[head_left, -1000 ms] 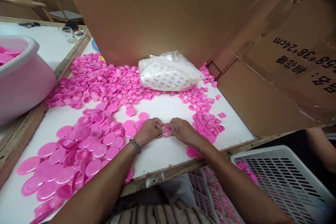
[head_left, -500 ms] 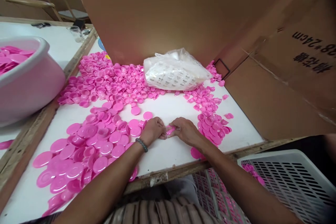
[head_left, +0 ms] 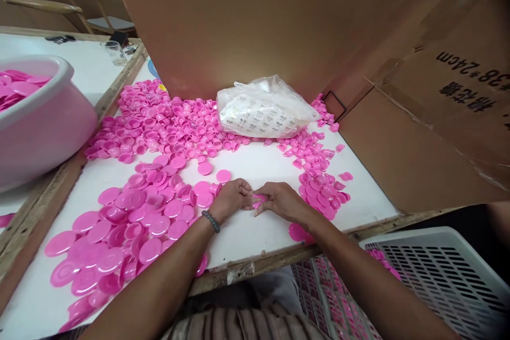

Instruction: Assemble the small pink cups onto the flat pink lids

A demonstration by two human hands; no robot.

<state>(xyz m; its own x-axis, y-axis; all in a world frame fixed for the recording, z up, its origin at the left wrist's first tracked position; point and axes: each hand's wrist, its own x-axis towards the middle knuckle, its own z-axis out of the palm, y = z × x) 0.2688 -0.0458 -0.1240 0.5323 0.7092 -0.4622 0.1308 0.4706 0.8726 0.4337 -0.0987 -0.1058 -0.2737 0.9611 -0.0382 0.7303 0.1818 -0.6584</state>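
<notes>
Just above the white tabletop, a small pink plastic piece [head_left: 258, 200] is pinched between my hands. My left hand [head_left: 233, 197], with a dark bead bracelet [head_left: 211, 221] at the wrist, is closed at the piece's left edge. From the other side, my right hand [head_left: 279, 199] grips it between thumb and fingers. The fingers hide much of its shape. Beside my left hand spreads a heap of pink toy plates [head_left: 159, 224] with small bowls among them. Right of my right hand is a smaller pile of pink discs [head_left: 319, 195].
Many small pink cups [head_left: 191, 125] lie along the back, near a clear bag of printed white packets [head_left: 266, 111]. Cardboard [head_left: 255, 21] walls the back and right. A pink tub [head_left: 43, 133] stands left; a white basket [head_left: 446, 255] sits below the front right edge.
My right fingers have shifted on the pink piece, which now looks turned and sits closer between both hands. The view has moved slightly; the piles look the same.
</notes>
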